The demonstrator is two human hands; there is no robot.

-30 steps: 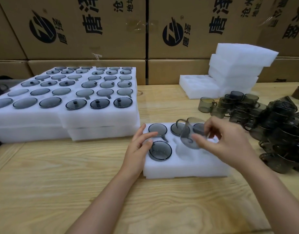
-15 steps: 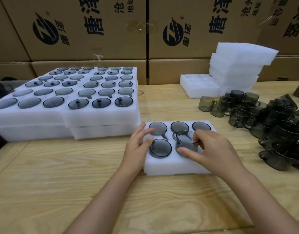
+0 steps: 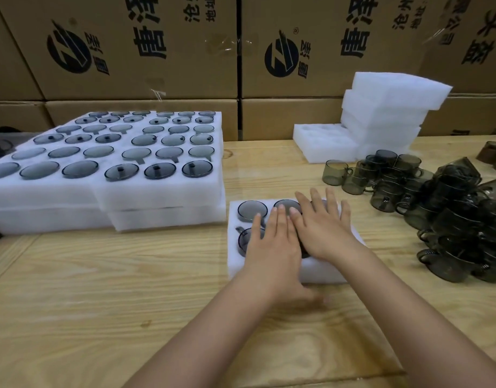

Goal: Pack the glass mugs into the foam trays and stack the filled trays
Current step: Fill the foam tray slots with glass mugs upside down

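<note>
A white foam tray (image 3: pixel 234 264) lies on the wooden table in front of me, with smoky glass mugs (image 3: pixel 251 210) sunk in its holes. Both my hands lie flat on top of it, fingers straight. My left hand (image 3: pixel 272 247) covers the tray's front middle, and my right hand (image 3: pixel 322 228) covers its right part. Several holes are hidden under the hands. A heap of loose smoky mugs (image 3: pixel 448 217) sits to the right. Filled trays (image 3: pixel 123 191) are stacked at the left.
Empty foam trays (image 3: pixel 387 107) are piled at the back right, one (image 3: pixel 322 144) lying flat beside them. Cardboard boxes (image 3: pixel 162 46) form a wall behind the table. Bare wood (image 3: pixel 106 298) spreads at the front left.
My right hand has let go of the mug it lowered into the tray. Both hands have flattened onto the tray's top.
</note>
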